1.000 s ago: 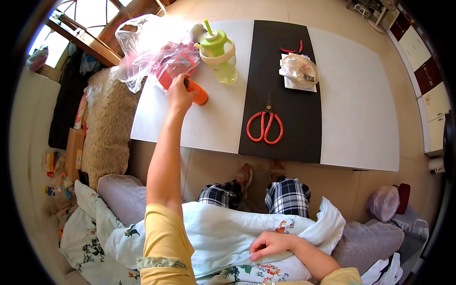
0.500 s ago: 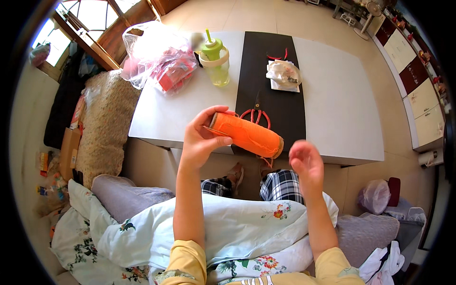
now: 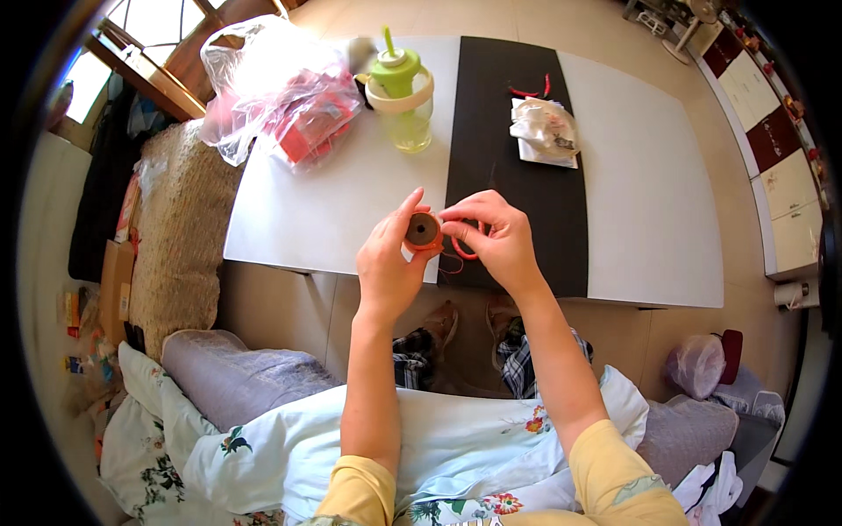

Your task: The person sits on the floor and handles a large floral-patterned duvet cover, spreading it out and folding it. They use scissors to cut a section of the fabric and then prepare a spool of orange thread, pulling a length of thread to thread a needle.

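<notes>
A spool of orange thread [image 3: 424, 231] is in my left hand [image 3: 388, 263], its round brown end with a small centre hole turned up toward me. The fingers and thumb wrap round its side. My right hand [image 3: 500, 235] is closed in a pinch against the spool's right edge; what lies between the fingertips is too small to make out. A loose orange thread [image 3: 453, 264] curls below the spool. Behind my right fingers, on the table's black strip, show the red handles of scissors [image 3: 465, 250], mostly covered by the hand.
On the white table [image 3: 653, 193] with its black middle strip stands a green-lidded cup [image 3: 406, 105] with a straw. Left of it lies a clear plastic bag [image 3: 289, 96] with red packages. A wrapped white packet [image 3: 544, 131] and red chillies [image 3: 535, 88] lie farther back. A flowered cloth [image 3: 289, 430] covers my lap.
The spool has turned from lying sideways to end-up in my left hand. My right hand has come up and left to the spool and closed in a pinch. The view has shifted slightly.
</notes>
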Tool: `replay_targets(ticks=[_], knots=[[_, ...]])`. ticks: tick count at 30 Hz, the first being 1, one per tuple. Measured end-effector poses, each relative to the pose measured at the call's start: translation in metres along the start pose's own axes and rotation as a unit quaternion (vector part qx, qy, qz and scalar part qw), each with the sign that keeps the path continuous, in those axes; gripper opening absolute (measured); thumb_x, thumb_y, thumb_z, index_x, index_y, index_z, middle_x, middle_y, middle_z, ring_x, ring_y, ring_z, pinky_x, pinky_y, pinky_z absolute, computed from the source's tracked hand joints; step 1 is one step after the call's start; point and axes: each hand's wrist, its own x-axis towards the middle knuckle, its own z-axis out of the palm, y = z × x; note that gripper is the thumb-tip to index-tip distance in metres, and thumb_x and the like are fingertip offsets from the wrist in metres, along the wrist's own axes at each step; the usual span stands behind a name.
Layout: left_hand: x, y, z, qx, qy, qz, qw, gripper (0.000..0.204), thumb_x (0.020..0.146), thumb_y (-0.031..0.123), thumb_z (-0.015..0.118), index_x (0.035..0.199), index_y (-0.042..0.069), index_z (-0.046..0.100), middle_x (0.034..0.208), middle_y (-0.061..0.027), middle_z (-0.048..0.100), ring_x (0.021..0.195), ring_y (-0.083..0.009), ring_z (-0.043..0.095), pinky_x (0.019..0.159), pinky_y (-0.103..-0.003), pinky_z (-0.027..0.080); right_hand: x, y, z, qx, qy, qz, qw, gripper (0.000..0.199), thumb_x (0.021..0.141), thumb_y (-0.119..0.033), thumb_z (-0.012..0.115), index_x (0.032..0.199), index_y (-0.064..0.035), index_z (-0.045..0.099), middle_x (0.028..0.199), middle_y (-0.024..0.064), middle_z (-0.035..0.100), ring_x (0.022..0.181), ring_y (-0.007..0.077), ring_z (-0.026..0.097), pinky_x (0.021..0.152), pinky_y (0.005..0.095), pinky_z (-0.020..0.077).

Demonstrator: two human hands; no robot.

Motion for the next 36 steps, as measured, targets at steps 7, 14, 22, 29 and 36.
replay_targets(ticks=[7, 14, 22, 29, 36], knots=[[0.0, -0.03, 0.004, 0.016, -0.02, 0.016, 1.0, 0.063, 0.062, 0.001, 0.072, 0.12, 0.011, 0.051, 0.105, -0.0083, 0.06, 0.095, -0.0254, 0.058, 0.078, -0.034, 0.047, 0.006, 0.023, 0.019, -0.089, 0.008, -0.081, 0.993, 0.009, 0.071, -0.003, 0.068, 0.079, -0.0022, 0.064, 0.076, 0.0043, 0.062, 0.073, 0.016, 0.055, 0.062, 0.0265, 0.0426], [0.003, -0.035, 0.008, -0.104, -0.017, -0.026, 0.994, 0.065, 0.063, -0.006, 0.068, 0.124, 0.008, 0.049, 0.109, -0.0108, 0.058, 0.102, -0.0245, 0.056, 0.088, -0.034, 0.043, 0.003, 0.029, 0.024, -0.065, 0.018, 0.0, 0.998, 0.011, 0.071, -0.002, 0.068, 0.08, -0.0016, 0.061, 0.075, 0.0046, 0.06, 0.071, 0.0149, 0.055, 0.064, 0.0262, 0.043], [0.006, -0.031, 0.006, -0.093, -0.048, -0.019, 0.994, 0.065, 0.064, -0.012, 0.062, 0.125, 0.005, 0.047, 0.122, -0.011, 0.053, 0.113, -0.023, 0.051, 0.097, -0.033, 0.038, 0.0, 0.017, 0.023, -0.087, 0.122, -0.015, 0.989, 0.008, 0.074, 0.001, 0.063, 0.08, -0.0017, 0.059, 0.072, 0.0065, 0.058, 0.066, 0.018, 0.056, 0.06, 0.0273, 0.0438], [0.003, -0.039, 0.012, -0.089, 0.012, -0.017, 0.996, 0.063, 0.065, -0.013, 0.062, 0.124, 0.005, 0.048, 0.123, -0.0106, 0.052, 0.114, -0.0224, 0.05, 0.097, -0.033, 0.04, 0.008, 0.018, -0.001, 0.446, 0.117, 0.217, 0.861, 0.011, 0.08, -0.005, 0.065, 0.088, 0.001, 0.063, 0.079, 0.0061, 0.063, 0.071, 0.0111, 0.059, 0.067, 0.0208, 0.0473], [0.004, -0.037, 0.011, -0.07, -0.005, -0.015, 0.997, 0.065, 0.064, -0.01, 0.065, 0.125, 0.009, 0.049, 0.117, -0.0078, 0.055, 0.108, -0.0191, 0.052, 0.091, -0.031, 0.043, 0.009, 0.014, 0.001, 0.386, 0.094, 0.198, 0.896, 0.013, 0.08, -0.006, 0.064, 0.09, 0.0011, 0.061, 0.083, 0.007, 0.064, 0.075, 0.0119, 0.061, 0.069, 0.0213, 0.0482]])
